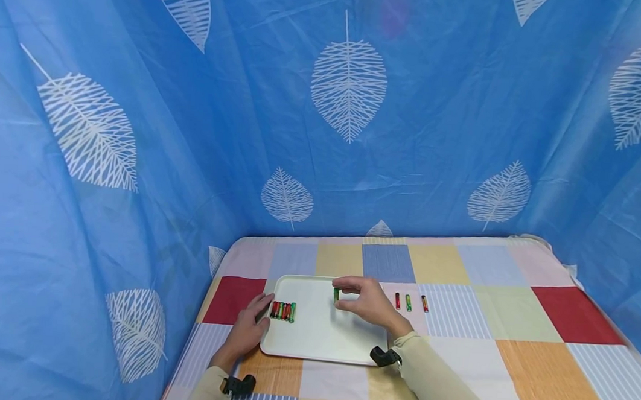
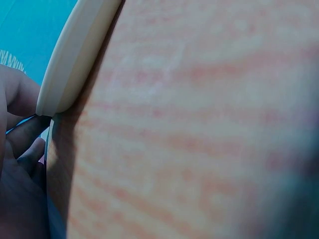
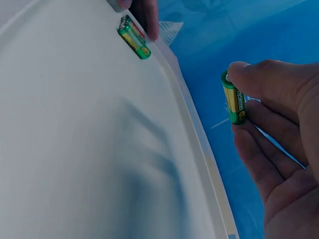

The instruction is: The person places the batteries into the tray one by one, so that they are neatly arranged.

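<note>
two pale sleeves [image 1: 441, 381] are reaching in from the bottom edge, nearest the camera, each one ending at a black wrist device [image 1: 385, 357]. the right hand [image 1: 368, 302] is pinching a green battery [image 3: 234, 102] by its ends, thumb on one and fingertips on the other, and is holding it above the white tray [image 1: 313, 338], clear of its surface. the left hand [image 1: 245, 332] is lying loosely spread at the tray's left side, fingers relaxed and touching the rim. just inside that rim, a row of red and green batteries [image 1: 283, 311] is lying side by side. beyond the tray's right edge, three loose batteries [image 1: 409, 302] are lying apart from one another on the patchwork cloth [image 1: 534, 374]. a blue curtain [image 1: 412, 108] with white leaf prints is hanging behind everything.
</note>
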`<action>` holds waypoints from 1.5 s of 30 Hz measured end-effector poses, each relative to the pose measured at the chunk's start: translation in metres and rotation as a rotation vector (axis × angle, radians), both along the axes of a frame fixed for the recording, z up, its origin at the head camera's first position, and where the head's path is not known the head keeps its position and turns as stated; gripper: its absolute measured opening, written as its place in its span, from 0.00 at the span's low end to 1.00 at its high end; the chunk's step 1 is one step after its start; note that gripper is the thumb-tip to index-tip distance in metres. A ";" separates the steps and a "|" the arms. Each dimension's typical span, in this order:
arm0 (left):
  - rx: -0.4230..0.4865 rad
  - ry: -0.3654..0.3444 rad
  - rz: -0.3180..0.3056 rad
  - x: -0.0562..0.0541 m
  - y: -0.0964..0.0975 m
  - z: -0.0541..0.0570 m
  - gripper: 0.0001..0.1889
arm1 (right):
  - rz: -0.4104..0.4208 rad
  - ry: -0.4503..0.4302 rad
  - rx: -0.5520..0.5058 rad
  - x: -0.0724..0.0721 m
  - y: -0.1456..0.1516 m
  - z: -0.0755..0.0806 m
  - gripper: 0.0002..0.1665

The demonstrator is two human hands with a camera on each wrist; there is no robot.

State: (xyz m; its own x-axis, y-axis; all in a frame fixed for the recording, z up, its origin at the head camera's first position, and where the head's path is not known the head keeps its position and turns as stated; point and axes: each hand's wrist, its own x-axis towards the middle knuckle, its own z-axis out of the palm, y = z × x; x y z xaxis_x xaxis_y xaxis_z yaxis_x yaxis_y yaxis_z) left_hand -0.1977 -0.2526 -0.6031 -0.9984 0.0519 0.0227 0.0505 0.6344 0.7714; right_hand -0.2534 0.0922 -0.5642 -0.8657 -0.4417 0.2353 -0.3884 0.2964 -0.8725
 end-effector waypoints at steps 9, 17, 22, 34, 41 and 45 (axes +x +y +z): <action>-0.012 -0.002 0.005 0.000 -0.001 -0.001 0.32 | 0.046 0.048 0.053 -0.002 -0.030 -0.014 0.27; -0.024 -0.005 0.014 -0.001 0.000 -0.002 0.32 | 0.083 0.080 0.111 0.004 -0.053 -0.022 0.27; -0.025 -0.008 0.016 0.000 0.000 -0.002 0.32 | 0.070 0.103 0.144 0.005 -0.067 -0.027 0.27; -0.034 -0.009 0.014 -0.001 0.001 -0.003 0.32 | 0.080 0.121 0.165 0.006 -0.094 -0.031 0.27; -0.038 -0.006 0.016 -0.001 0.000 -0.002 0.33 | 0.064 0.090 0.147 0.010 -0.100 -0.031 0.28; -0.039 0.000 0.017 -0.001 0.000 -0.002 0.36 | 0.057 0.083 0.158 0.011 -0.102 -0.032 0.28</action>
State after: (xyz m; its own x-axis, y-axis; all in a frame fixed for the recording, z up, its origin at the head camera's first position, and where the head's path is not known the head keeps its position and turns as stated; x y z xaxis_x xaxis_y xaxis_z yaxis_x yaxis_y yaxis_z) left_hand -0.1984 -0.2531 -0.6048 -0.9991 0.0360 0.0214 0.0399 0.6643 0.7464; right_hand -0.2421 -0.0100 -0.5960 -0.8185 -0.5269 0.2291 -0.4776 0.4022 -0.7811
